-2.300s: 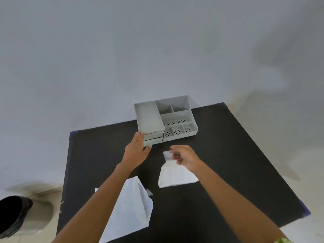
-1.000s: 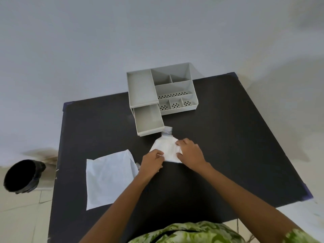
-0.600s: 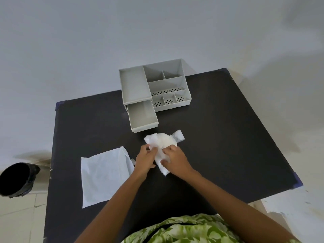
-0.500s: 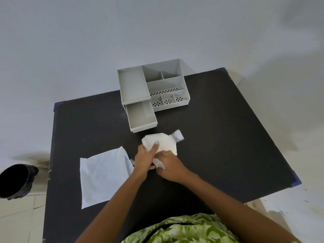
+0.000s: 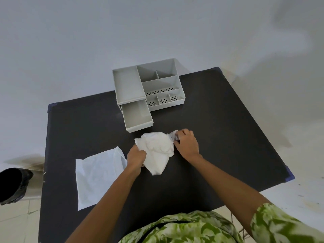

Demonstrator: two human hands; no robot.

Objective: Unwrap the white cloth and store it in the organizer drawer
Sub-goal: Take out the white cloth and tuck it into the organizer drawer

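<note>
A crumpled white cloth [image 5: 157, 151] lies on the black table [image 5: 219, 137], just in front of the organizer. My left hand [image 5: 135, 157] grips the cloth's left edge. My right hand [image 5: 185, 144] pinches its right end, where a thin clear wrapper corner sticks out. The grey organizer [image 5: 149, 88] stands at the table's far edge. Its drawer [image 5: 136, 116] is pulled out toward me and holds nothing.
A flat white plastic wrapper [image 5: 98, 176] lies on the table to the left of my left hand. A black bin [image 5: 12, 185] stands on the floor off the table's left side. The wall rises right behind the organizer.
The drawer was pulled out. Both hands then came onto the cloth and bunched it up. My right hand has shifted to the cloth's right end and the left to its left edge.
</note>
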